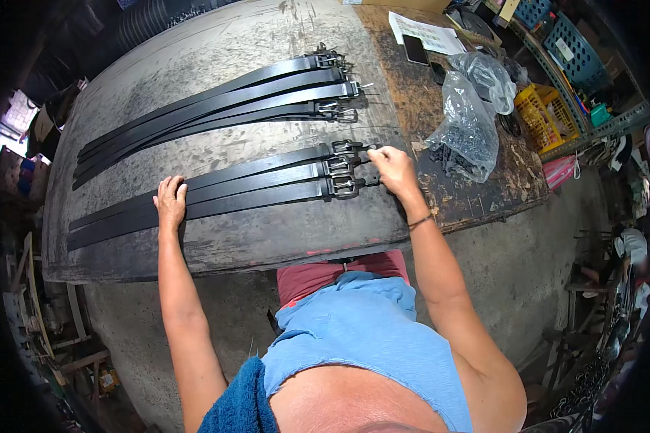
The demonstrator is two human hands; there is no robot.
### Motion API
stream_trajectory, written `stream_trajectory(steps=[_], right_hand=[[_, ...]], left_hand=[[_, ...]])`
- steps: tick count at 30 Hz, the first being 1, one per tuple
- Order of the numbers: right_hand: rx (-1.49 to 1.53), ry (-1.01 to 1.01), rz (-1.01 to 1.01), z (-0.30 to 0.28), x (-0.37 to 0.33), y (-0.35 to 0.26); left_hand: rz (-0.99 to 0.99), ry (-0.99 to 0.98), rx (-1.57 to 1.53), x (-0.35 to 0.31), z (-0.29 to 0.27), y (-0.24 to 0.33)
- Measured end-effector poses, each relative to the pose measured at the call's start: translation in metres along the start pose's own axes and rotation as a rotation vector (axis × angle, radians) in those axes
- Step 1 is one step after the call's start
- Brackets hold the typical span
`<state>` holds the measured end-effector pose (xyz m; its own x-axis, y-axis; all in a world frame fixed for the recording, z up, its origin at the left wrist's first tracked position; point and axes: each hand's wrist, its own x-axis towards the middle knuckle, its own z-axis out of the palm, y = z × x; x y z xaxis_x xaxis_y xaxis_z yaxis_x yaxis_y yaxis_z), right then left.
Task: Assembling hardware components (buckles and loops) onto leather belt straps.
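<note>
A near group of black belts (pixel 256 189) lies side by side across the worktable, with metal buckles (pixel 341 167) at the right end. On these straps, toward their left part, my left hand (pixel 170 202) rests with its fingers laid out and the thumb apart. Just right of the buckles, my right hand (pixel 397 172) is closed in a pinch at a small dark piece (pixel 369 154); the fingers partly cover it. Farther back, a second group of black belts (pixel 224 101) lies overlapping, its buckles (pixel 332 110) also to the right.
The worn grey worktable (pixel 267 242) continues into a scuffed wooden surface (pixel 495 198) on the right. On it are a clear plastic bag (pixel 471 133) of small dark parts, a phone (pixel 414 49) and a printed sheet (pixel 440 35). A yellow crate (pixel 545 119) stands beyond the right edge.
</note>
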<state>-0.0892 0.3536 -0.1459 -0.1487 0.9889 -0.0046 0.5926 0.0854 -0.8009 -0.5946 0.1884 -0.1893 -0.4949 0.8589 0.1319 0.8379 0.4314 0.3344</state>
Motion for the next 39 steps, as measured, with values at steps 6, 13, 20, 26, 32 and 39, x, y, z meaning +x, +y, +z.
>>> stream_trajectory(steps=[6, 13, 20, 26, 32, 39], right_hand=[[0.079, 0.4, 0.111, -0.068, -0.041, 0.085], [-0.312, 0.757, -0.08, -0.089, -0.042, 0.121], [-0.635, 0.601, 0.17, -0.091, -0.013, 0.092], [-0.525, 0.714, -0.021, -0.096, -0.012, 0.125], [-0.308, 0.604, -0.038, -0.102, -0.052, 0.115], [-0.118, 0.594, -0.031, -0.092, -0.067, 0.112]], left_hand=[[0.169, -0.069, 0.009, -0.002, 0.006, 0.073], [0.598, -0.076, -0.228, -0.002, 0.051, 0.181], [0.626, -0.025, -0.228, -0.001, 0.063, 0.188], [0.645, -0.031, -0.256, 0.001, 0.066, 0.191], [0.6, -0.095, -0.26, 0.001, 0.057, 0.191], [0.55, -0.069, -0.301, 0.03, 0.039, 0.239]])
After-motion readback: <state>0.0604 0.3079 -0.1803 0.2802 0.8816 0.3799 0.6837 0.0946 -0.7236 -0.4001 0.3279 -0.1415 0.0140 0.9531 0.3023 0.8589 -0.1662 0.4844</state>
